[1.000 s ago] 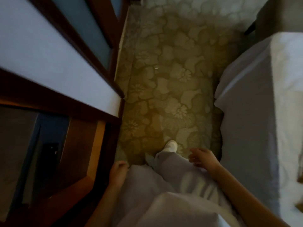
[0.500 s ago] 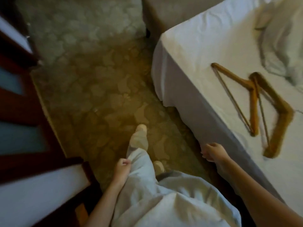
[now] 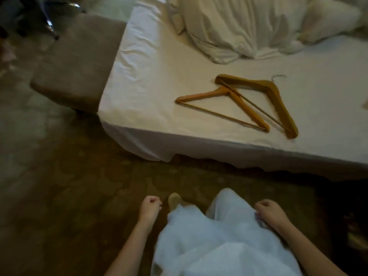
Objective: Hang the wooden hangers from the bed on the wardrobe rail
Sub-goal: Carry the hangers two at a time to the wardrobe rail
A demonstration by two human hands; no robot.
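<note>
Two wooden hangers lie overlapping on the white bed (image 3: 143, 80), close to its near edge. The lighter hanger (image 3: 201, 96) is on the left; the darker hanger (image 3: 276, 96) with a metal hook is on the right. My left hand (image 3: 149, 209) hangs low beside my leg, fingers curled into a loose fist with nothing in it. My right hand (image 3: 271, 213) is down by my other leg, fingers curled, also holding nothing. Both hands are well short of the bed. The wardrobe and its rail are out of view.
A crumpled white duvet and pillow (image 3: 249, 26) lie at the far side of the bed. A brown upholstered bench (image 3: 77, 62) stands against the bed's left end. Patterned carpet (image 3: 69, 186) lies between me and the bed.
The view has swung from the wardrobe door and floor round to face the bed. The hangers now lie straight ahead. Both hands stay low and empty by my legs.
</note>
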